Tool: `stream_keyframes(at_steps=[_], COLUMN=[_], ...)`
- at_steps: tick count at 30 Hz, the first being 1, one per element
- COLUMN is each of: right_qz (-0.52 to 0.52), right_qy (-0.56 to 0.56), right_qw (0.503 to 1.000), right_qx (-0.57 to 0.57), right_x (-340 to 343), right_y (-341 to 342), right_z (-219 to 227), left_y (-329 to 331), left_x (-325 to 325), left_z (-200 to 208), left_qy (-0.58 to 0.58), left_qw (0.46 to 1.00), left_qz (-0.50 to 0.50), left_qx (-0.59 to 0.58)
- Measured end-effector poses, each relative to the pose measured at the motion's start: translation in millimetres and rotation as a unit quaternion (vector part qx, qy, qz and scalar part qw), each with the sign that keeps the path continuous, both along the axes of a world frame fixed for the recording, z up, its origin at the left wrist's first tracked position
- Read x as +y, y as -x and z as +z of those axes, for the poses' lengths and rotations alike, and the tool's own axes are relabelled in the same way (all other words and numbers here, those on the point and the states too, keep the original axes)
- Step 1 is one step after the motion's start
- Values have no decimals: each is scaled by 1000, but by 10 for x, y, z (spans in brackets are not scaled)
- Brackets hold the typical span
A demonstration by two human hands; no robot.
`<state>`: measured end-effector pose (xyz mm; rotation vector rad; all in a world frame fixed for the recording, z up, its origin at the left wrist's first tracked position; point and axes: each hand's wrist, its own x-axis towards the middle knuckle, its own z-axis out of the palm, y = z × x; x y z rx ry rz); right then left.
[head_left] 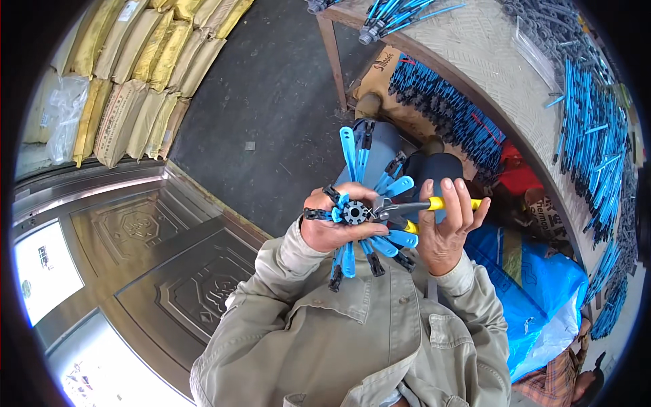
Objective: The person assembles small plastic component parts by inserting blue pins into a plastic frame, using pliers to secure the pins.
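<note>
My left hand [320, 234] is closed around a plastic hub-and-arm assembly, its thumb and fingers on either side of the round black hub [354, 212]. Flat blue arms [348, 261] fan out from it, several carrying black clip-like ends. In my right hand [444, 245] are pliers [401, 209] with yellow grips; the thumb and palm bear on the handles while the fingers stretch forward. The pliers' jaws meet the hub's right side, between my left thumb and fingers. Whether they pinch a part there is hidden.
A table [468, 47] curves along the right, bearing heaps of blue rods [590, 142] and dark parts. Below it, a cardboard box [376, 78] stands by more blue rods. A blue plastic bag [536, 285] lies at right, near another person's plaid sleeve [553, 380]. Stacked sacks [122, 122] and panelled doors [196, 278] stand left.
</note>
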<state>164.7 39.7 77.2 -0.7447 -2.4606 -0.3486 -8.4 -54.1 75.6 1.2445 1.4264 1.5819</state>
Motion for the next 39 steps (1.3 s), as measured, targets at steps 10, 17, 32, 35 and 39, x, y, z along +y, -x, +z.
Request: stream_keyframes(at_steps=[10, 17, 32, 35, 39], right_qz=[284, 284, 114, 183, 245], right_qy=[264, 809, 972, 933, 537], right_qw=[904, 474, 68, 255, 792], right_qx=[-180, -199, -195, -176, -156], right_x=[687, 709, 688, 695, 404], right_y=[-270, -491, -531, -565, -550], right_z=[741, 640, 479, 657, 700], left_y=[84, 143, 92, 66, 102], left_x=[62, 223, 259, 232, 214], left_z=[117, 144, 95, 87, 63], left_qy=[18, -5, -18, -27, -34], left_qw=[994, 953, 938, 942, 968], left_qz=[-106, -303, -345, -336, -247], left_qx=[25, 16, -5, -2, 0])
